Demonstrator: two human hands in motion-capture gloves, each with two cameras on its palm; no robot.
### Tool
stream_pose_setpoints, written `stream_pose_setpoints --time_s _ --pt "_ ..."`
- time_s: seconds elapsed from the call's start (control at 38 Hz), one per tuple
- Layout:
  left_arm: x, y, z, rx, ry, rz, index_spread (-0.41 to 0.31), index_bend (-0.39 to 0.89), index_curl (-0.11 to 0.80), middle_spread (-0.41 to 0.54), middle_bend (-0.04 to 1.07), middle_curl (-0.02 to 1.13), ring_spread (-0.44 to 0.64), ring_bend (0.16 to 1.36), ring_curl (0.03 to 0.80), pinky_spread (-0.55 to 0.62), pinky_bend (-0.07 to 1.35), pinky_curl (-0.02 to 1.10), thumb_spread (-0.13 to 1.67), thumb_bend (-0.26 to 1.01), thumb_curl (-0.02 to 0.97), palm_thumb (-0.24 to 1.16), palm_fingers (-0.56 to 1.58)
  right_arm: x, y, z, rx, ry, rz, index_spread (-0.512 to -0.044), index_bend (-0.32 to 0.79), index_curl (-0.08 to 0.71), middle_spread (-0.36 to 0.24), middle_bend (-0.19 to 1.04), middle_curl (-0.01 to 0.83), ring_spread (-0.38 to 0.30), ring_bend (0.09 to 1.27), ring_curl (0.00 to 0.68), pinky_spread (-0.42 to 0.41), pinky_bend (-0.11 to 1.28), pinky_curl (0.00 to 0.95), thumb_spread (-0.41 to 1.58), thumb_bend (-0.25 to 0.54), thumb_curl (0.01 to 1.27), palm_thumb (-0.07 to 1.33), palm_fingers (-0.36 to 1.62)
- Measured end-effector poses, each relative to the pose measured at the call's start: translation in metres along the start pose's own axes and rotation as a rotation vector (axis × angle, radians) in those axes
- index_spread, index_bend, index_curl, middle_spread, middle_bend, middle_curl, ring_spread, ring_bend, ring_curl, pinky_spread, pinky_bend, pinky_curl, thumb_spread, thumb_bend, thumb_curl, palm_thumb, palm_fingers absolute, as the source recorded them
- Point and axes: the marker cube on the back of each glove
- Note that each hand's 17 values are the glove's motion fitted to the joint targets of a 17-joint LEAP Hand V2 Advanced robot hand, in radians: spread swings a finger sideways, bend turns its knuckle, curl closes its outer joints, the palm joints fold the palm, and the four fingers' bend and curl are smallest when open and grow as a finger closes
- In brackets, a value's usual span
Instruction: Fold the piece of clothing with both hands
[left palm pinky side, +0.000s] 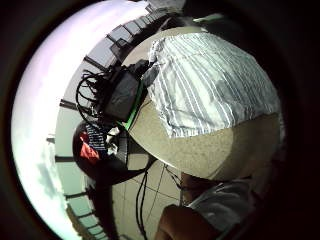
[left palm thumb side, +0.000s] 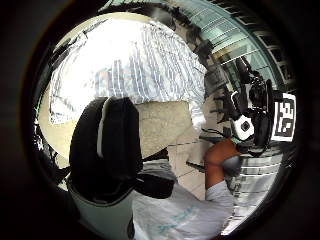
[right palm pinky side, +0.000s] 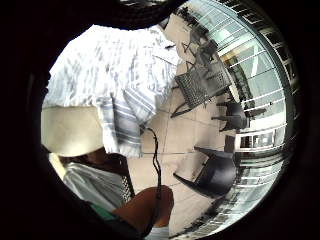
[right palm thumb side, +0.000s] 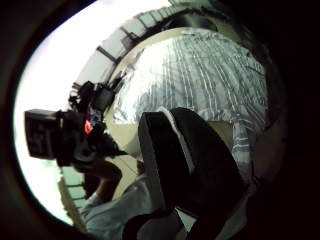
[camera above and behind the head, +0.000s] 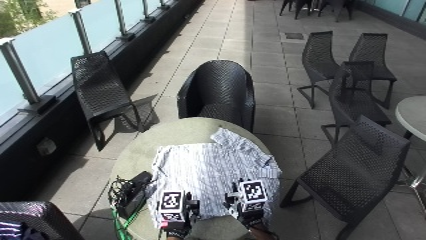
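At the near edge of the round table (camera above and behind the head: 143, 142) both gloved hands hang side by side above the near hem of the striped shirt (camera above and behind the head: 210, 172): the left hand (camera above and behind the head: 174, 227) near the hem's left part, the right hand (camera above and behind the head: 251, 219) near its right part. In the outside view the fingers are hidden, so whether either hand grasps cloth cannot be told; in the thumb side palm views a dark glove part lies before the table's edge, apart from the fabric. The shirt lies spread flat on the table's near right half, its long axis running near to far and leaning slightly right, the collar end pointing far right toward the black armchair (camera above and behind the head: 216, 92). Its right sleeve droops over the table's right edge, shown plainly in the right little finger side palm view (right palm pinky side: 122, 125) and only partly from outside. Left of the shirt, a black device with coiled cables (camera above and behind the head: 131, 192) sits on the table, also seen in the left little finger side view (left palm pinky side: 112, 95).
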Motion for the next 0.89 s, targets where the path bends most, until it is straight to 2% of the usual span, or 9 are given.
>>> stream_pose_setpoints --time_s 0.03,0.13,0.32,0.6,0.79,0.89 --pt "0.0 0.0 0.0 0.0 0.001 0.001 -0.039 0.11 0.03 0.031 0.2 0.05 0.13 0.43 0.076 0.19 0.38 0.05 0.46 0.12 0.041 0.18 0.39 0.0 0.0 0.0 -0.001 -0.001 0.0 -0.195 0.17 0.042 -0.017 0.22 0.054 0.063 0.23 0.032 0.123 0.37 0.081 0.44 0.135 0.03 0.21 0.27" --pt "0.002 0.002 0.002 -0.009 0.006 0.009 -0.056 0.12 0.066 0.044 0.19 0.11 0.19 0.48 0.145 0.3 0.43 0.11 0.74 0.13 0.075 0.2 0.35 0.001 0.004 -0.001 -0.016 0.001 0.0 -0.281 0.16 0.096 -0.024 0.22 0.098 0.095 0.24 0.074 0.179 0.4 0.142 0.71 0.144 0.05 0.24 0.24" --pt "0.003 0.004 0.001 -0.011 0.011 0.016 -0.07 0.13 0.113 0.057 0.2 0.18 0.26 0.52 0.193 0.41 0.48 0.15 1.02 0.12 0.125 0.21 0.3 0.003 0.001 0.0 -0.008 0.005 -0.003 -0.354 0.15 0.147 -0.031 0.21 0.155 0.127 0.25 0.113 0.226 0.42 0.196 0.99 0.131 0.08 0.26 0.22" --pt "0.0 0.007 -0.003 -0.013 0.006 0.012 -0.078 0.13 0.168 0.063 0.2 0.24 0.3 0.56 0.224 0.48 0.5 0.17 1.2 0.08 0.183 0.21 0.26 -0.002 -0.002 0.001 -0.005 0.017 -0.018 -0.391 0.15 0.196 -0.034 0.2 0.219 0.146 0.26 0.153 0.249 0.44 0.247 1.18 0.095 0.13 0.28 0.19" --pt "-0.005 0.007 0.001 -0.002 -0.006 0.008 -0.079 0.13 0.193 0.069 0.2 0.27 0.31 0.57 0.238 0.49 0.51 0.19 1.25 0.05 0.211 0.22 0.24 0.003 0.002 0.002 -0.032 0.014 -0.024 -0.393 0.15 0.217 -0.032 0.2 0.247 0.154 0.27 0.172 0.253 0.44 0.268 1.2 0.062 0.15 0.29 0.18" --pt "-0.012 0.001 0.015 0.029 -0.036 -0.019 -0.079 0.13 0.205 0.071 0.2 0.28 0.31 0.58 0.244 0.5 0.51 0.19 1.24 0.03 0.225 0.22 0.23 0.011 -0.001 0.014 0.004 0.016 0.002 -0.39 0.13 0.222 -0.03 0.2 0.262 0.158 0.28 0.185 0.255 0.45 0.281 1.19 0.037 0.16 0.29 0.17"
